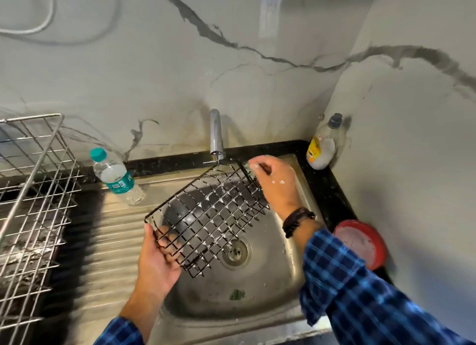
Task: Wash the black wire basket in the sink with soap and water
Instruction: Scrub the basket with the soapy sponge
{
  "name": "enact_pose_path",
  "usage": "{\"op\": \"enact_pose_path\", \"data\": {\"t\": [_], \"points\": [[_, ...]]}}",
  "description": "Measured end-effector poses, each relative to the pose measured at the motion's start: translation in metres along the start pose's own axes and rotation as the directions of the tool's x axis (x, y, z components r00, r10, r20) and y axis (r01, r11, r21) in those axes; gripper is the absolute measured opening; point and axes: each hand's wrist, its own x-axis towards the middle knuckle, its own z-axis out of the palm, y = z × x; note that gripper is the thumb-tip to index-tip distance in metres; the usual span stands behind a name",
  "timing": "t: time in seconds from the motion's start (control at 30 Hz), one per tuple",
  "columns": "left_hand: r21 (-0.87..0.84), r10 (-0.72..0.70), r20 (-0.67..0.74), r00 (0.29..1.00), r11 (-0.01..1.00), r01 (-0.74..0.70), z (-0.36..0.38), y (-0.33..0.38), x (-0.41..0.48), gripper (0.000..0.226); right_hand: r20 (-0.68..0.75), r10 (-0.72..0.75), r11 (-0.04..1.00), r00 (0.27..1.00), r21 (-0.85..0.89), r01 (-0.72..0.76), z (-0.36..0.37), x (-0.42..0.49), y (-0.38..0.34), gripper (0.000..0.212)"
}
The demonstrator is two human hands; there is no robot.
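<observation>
The black wire basket (211, 213) hangs tilted over the steel sink (283, 275), flecked with white suds. My left hand (159, 257) grips its near lower corner, fingers through the wires. My right hand (275, 185), dotted with foam, holds the far upper edge just under the chrome tap (215, 133). A thin stream of water falls from the spout onto the basket's top corner. The drain (235, 253) shows below the basket.
A clear water bottle (114, 177) with a teal cap stands on the ribbed drainboard at left. A steel wire rack (33, 190) fills the far left. A soap bottle (325, 144) sits in the back right corner, a red tub (360, 243) on the right counter.
</observation>
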Motion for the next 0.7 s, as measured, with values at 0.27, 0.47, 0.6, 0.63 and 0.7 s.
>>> {"op": "enact_pose_path", "data": {"t": [0.27,0.47,0.6,0.63,0.7], "points": [[-0.189,-0.001,-0.048,0.999,0.982,-0.008,0.048,0.008,-0.001,0.053,0.016,-0.043,0.996,0.999,-0.078,0.044,0.031,-0.045,0.014,0.017],[-0.038,-0.025,-0.052,0.998,0.999,0.023,0.079,0.006,-0.012,0.050,0.081,-0.369,0.922,0.926,-0.091,0.376,0.058,-0.060,-0.030,0.014],[0.038,-0.019,-0.118,0.993,0.999,0.024,0.075,0.006,-0.012,0.049,0.320,-0.535,0.823,0.782,-0.013,0.568,0.046,-0.091,-0.012,0.016],[0.061,-0.019,-0.128,0.992,0.998,0.027,0.073,0.005,-0.011,0.048,0.357,-0.549,0.812,0.756,0.012,0.584,0.041,-0.094,-0.010,0.015],[0.101,-0.037,-0.128,0.991,0.994,0.050,0.074,0.000,-0.011,0.049,0.339,-0.559,0.810,0.757,0.025,0.586,0.034,-0.086,-0.014,0.013]]}}
